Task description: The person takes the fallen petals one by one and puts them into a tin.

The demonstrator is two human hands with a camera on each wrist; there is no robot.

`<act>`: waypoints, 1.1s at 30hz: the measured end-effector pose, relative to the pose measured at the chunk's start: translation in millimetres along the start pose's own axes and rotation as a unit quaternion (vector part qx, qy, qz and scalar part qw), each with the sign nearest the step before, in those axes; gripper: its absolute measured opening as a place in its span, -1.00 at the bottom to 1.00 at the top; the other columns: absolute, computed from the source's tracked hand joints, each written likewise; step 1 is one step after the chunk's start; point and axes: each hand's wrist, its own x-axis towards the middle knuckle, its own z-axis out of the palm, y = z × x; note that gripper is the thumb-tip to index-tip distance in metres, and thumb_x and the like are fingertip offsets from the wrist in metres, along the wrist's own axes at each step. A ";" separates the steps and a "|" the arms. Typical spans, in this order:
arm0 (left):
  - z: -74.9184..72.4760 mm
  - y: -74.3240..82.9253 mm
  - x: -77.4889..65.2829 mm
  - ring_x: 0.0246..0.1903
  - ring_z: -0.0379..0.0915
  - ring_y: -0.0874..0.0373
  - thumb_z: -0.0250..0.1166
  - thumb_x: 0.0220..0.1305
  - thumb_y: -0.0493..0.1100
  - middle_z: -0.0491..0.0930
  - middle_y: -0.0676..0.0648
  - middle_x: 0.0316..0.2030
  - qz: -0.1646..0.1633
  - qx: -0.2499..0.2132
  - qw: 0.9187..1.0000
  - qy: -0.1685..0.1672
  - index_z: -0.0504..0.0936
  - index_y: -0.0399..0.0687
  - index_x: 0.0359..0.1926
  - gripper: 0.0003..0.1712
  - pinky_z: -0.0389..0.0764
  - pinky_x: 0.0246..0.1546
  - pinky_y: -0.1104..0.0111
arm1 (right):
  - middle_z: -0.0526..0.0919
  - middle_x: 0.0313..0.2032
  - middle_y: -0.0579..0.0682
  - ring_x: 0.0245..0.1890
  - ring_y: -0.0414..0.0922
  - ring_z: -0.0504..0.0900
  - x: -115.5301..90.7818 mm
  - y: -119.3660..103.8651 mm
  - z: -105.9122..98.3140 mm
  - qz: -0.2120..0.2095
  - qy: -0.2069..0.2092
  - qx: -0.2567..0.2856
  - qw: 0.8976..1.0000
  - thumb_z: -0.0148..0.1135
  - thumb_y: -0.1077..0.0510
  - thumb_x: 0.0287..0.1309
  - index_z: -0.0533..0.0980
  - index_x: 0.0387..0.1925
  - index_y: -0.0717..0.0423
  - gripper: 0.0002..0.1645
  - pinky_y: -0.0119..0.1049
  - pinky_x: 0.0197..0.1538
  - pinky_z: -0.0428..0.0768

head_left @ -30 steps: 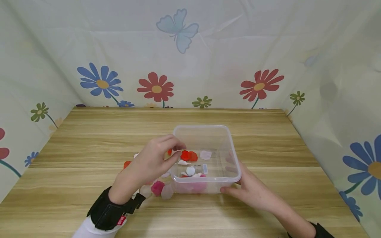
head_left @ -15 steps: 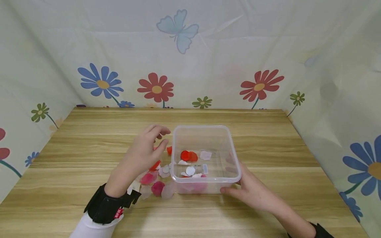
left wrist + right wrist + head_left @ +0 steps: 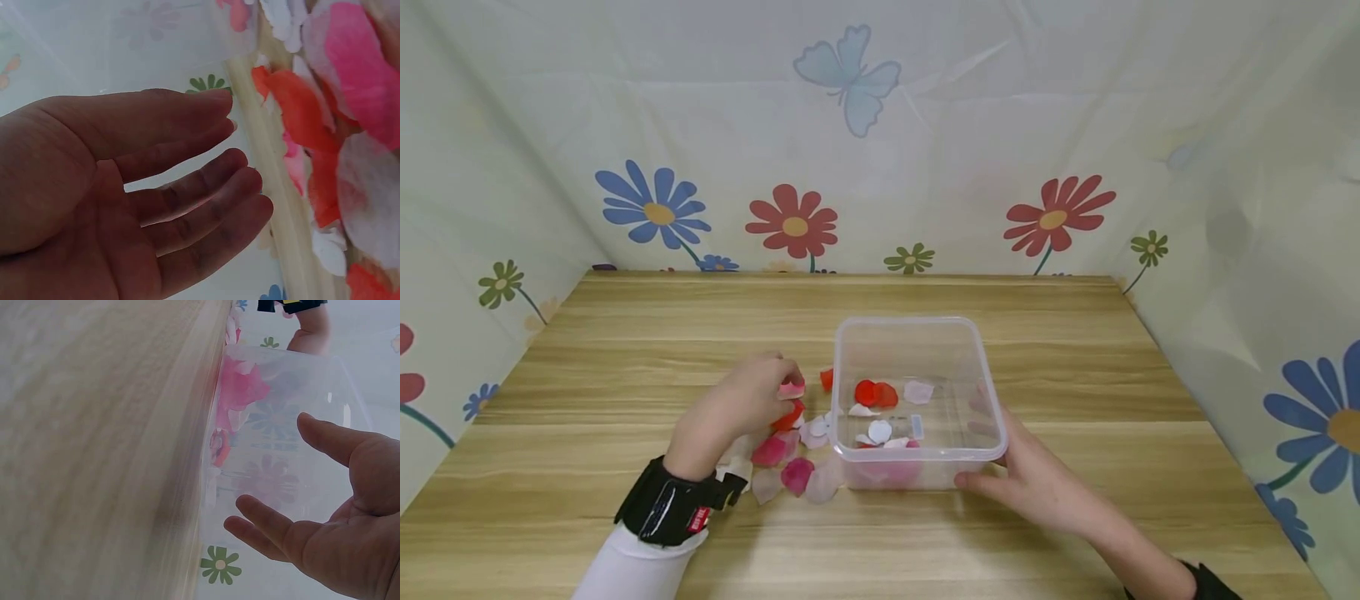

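In the head view my left hand (image 3: 730, 414) is just above a loose heap of petals on the table. The left wrist view shows that hand's fingers (image 3: 206, 244) lightly bent with nothing between them. Near its fingertips lie red petals (image 3: 300, 109) and a pink petal (image 3: 356, 62). To the right stands a clear plastic box (image 3: 919, 454) holding several red, white and pink petals. My right hand (image 3: 1037, 479) rests against the box's right side. Its thumb is by the near corner and its other fingers are partly seen through the wall, spread rather than curled in the right wrist view.
Around the box's left side lie a deep pink petal (image 3: 797, 475), white petals (image 3: 815, 431) and a red petal (image 3: 827, 380). The wooden table (image 3: 1075, 358) meets a flower-printed cloth (image 3: 925, 167) at its back and sides.
My left hand has drawn back from the box's left rim, moved left, and come down to the petals. The right hand and the box have stayed in place.
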 end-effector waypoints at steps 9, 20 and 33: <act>12.8 -5.7 7.7 -0.28 0.44 0.03 0.46 0.16 -0.40 0.54 -0.09 -0.30 0.002 -0.013 0.999 -0.041 0.67 -0.22 -0.16 -0.78 0.60 -0.22 0.23 | 0.18 0.47 0.31 0.35 0.29 0.36 0.1 -0.6 -0.5 0.003 0.000 0.000 1.000 0.53 0.25 0.13 -0.12 0.64 -0.01 0.28 0.12 0.24 0.47; 17.4 -7.2 10.5 -0.30 0.45 0.04 0.42 0.16 -0.46 0.53 -0.03 -0.37 0.002 -0.010 0.999 -0.039 0.66 -0.17 -0.24 -0.81 0.61 -0.26 0.27 | 0.19 0.46 0.31 0.35 0.27 0.36 0.6 -0.4 -0.6 0.002 -0.002 0.000 1.000 0.53 0.27 0.13 -0.10 0.63 0.01 0.26 0.12 0.26 0.46; 17.7 -8.0 9.6 -0.35 0.44 0.05 0.32 0.17 -0.54 0.53 -0.04 -0.41 0.015 -0.031 0.999 -0.020 0.66 -0.15 -0.34 -0.78 0.57 -0.37 0.31 | 0.21 0.44 0.33 0.34 0.29 0.37 -0.1 -0.6 -0.3 -0.001 -0.002 0.002 1.000 0.52 0.29 0.12 -0.09 0.62 0.05 0.25 0.08 0.24 0.49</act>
